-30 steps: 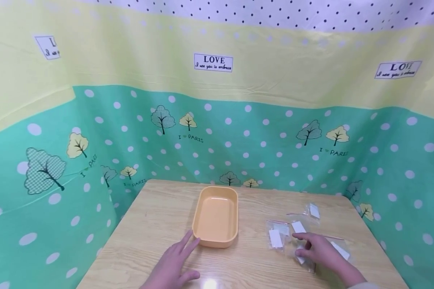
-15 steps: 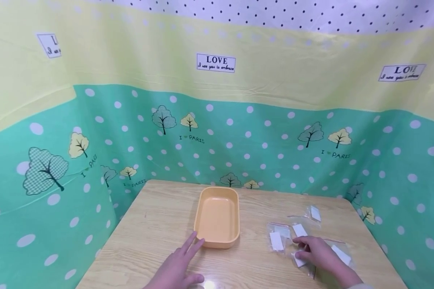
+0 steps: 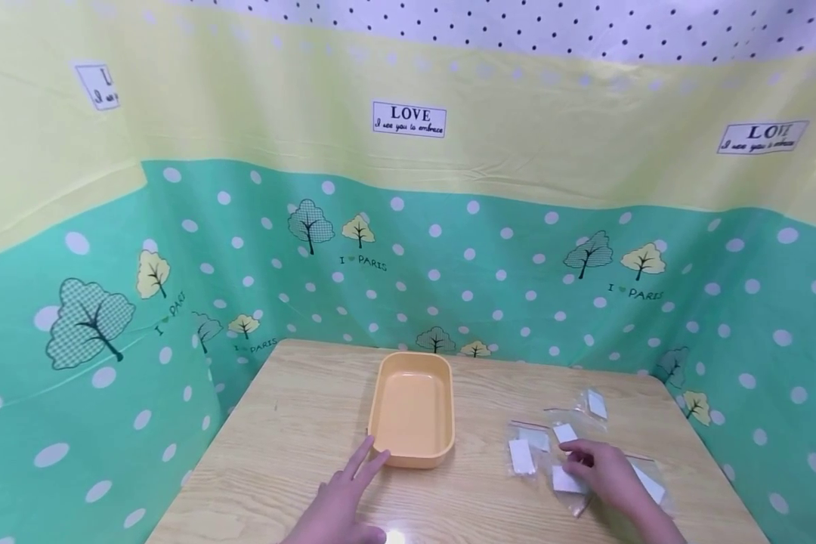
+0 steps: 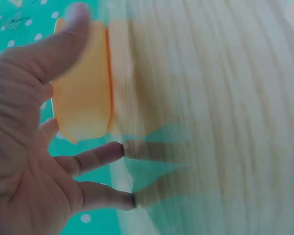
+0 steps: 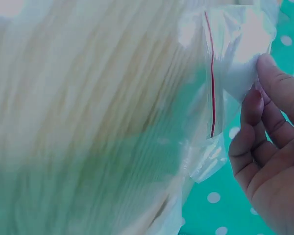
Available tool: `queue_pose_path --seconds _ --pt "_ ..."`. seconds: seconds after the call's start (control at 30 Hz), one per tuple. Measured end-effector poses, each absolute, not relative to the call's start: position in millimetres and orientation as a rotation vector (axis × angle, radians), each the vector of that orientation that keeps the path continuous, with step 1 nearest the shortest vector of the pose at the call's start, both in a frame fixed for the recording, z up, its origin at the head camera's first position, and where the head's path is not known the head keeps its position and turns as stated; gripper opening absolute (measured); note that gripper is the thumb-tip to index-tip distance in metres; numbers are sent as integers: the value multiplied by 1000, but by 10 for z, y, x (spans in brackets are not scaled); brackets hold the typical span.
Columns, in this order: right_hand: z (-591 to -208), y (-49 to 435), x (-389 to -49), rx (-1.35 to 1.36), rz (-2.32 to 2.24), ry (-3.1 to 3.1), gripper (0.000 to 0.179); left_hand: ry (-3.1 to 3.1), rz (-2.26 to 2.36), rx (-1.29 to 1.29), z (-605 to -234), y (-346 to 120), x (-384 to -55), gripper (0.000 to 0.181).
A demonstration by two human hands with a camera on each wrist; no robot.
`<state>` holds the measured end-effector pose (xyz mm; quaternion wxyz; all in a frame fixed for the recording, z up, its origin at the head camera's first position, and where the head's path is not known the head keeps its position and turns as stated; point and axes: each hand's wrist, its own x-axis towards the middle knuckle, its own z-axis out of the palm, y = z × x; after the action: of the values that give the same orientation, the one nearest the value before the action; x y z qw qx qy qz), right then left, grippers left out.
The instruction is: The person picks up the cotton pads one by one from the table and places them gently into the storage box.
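My right hand (image 3: pixel 608 476) pinches a small clear zip bag (image 3: pixel 569 481) by its edge between thumb and fingers. In the right wrist view, that zip bag (image 5: pixel 240 68) has a red seal line and something flat and white inside. At the near left corner of an orange tray (image 3: pixel 413 462) lies my left hand (image 3: pixel 340 499), fingers spread and straight, fingertips at its rim. The left wrist view has the left hand (image 4: pixel 44 161) holding nothing, with the tray (image 4: pixel 83 88) behind it. Whether the fingertips touch the tray cannot be told.
Other clear zip bags with white pieces lie around the right hand: a left bag (image 3: pixel 521 455), a far bag (image 3: pixel 596 404) and a right bag (image 3: pixel 651 483). The wooden table (image 3: pixel 299 408) is bounded by a green dotted curtain (image 3: pixel 503 295) at the back and sides.
The white piece in the bag at my right hand has turned more level and shows more. My right hand has shifted slightly right; the left hand stays by the tray.
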<state>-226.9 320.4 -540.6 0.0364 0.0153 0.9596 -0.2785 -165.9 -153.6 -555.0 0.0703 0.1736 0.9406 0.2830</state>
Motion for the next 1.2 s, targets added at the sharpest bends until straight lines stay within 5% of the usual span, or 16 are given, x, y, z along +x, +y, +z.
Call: queue_pose_path --seconds 0.5,1.2 --pt "-5295 2870 -2163 502 -1426 2909 46 2930 744 518 -5634 -1465 -1651 125" --pt "-5208 2261 -2226 340 -1688 2911 54 2976 719 553 -5662 -1466 -1639 127"
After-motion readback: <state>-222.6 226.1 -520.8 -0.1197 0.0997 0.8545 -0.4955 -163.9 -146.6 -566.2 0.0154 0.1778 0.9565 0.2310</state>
